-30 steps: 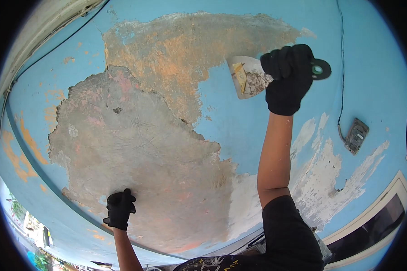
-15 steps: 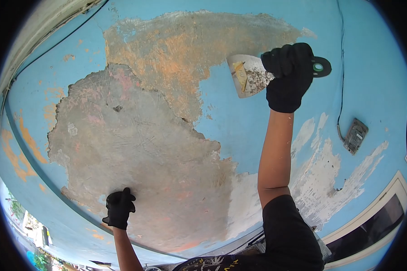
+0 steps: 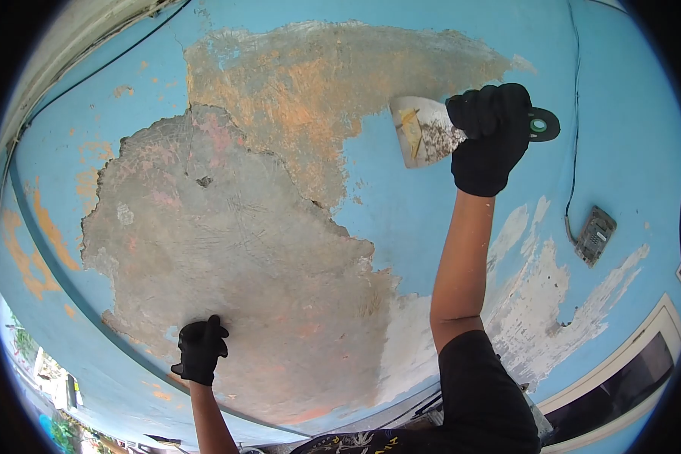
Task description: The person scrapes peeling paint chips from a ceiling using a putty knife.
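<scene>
My right hand (image 3: 492, 136), in a black glove, is wrapped round the dark handle of a broad scraper (image 3: 427, 133). The scraper's blade points left, near the edge between the blue paint (image 3: 401, 204) and the bare grey and orange patch (image 3: 280, 83); whether it touches the wall I cannot tell. My left hand (image 3: 200, 349), also gloved in black, is at the lower left by the bare grey plaster (image 3: 242, 303). Its fingers are partly bent and I cannot make out anything in them.
A cable runs down the right side to a grey switch box (image 3: 596, 235). Below it are white scraped patches (image 3: 533, 303) and a framed window (image 3: 620, 378). A dark cable (image 3: 106, 66) crosses the upper left.
The scraper and my right hand have shifted slightly down and right in view, and the upper wall has shifted a little the same way. My left hand has hardly moved.
</scene>
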A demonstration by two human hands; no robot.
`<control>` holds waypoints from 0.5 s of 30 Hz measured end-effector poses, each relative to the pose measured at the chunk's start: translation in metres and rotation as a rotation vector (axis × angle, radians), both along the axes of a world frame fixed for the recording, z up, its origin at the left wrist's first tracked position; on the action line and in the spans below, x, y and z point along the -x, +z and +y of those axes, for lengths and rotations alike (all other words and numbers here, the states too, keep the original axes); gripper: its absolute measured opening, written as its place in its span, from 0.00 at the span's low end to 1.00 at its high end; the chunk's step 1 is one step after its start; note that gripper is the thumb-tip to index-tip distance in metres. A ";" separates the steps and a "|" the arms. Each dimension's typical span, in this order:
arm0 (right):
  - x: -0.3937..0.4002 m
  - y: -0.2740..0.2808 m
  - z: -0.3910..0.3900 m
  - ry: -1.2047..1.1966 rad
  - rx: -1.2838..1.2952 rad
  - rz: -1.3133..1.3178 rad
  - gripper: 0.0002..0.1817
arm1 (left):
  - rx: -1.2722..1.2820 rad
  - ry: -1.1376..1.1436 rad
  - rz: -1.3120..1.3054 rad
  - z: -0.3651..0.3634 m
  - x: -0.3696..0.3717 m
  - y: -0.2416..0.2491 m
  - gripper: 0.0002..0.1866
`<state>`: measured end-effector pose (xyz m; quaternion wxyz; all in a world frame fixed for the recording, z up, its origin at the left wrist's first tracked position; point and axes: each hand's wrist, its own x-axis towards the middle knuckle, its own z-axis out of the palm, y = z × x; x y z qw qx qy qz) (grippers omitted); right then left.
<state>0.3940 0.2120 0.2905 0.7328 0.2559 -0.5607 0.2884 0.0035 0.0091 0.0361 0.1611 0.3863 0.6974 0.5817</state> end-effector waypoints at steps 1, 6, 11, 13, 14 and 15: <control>-0.004 -0.001 0.001 0.024 -0.036 -0.054 0.21 | 0.005 0.005 -0.002 0.001 -0.001 0.002 0.22; -0.002 -0.005 -0.003 0.199 0.084 0.182 0.21 | -0.021 -0.008 -0.019 0.002 0.001 0.000 0.22; -0.021 -0.007 0.004 0.302 -0.123 0.014 0.21 | -0.040 0.014 -0.014 0.002 0.001 -0.001 0.21; -0.017 -0.004 0.001 0.197 -0.059 0.074 0.20 | 0.015 0.016 0.017 0.001 0.001 0.000 0.21; -0.003 -0.006 0.002 0.143 0.133 0.202 0.21 | 0.014 0.018 0.015 0.001 0.001 -0.001 0.21; -0.003 -0.006 0.006 0.131 -0.033 -0.025 0.21 | -0.012 -0.004 -0.005 0.001 0.003 -0.002 0.22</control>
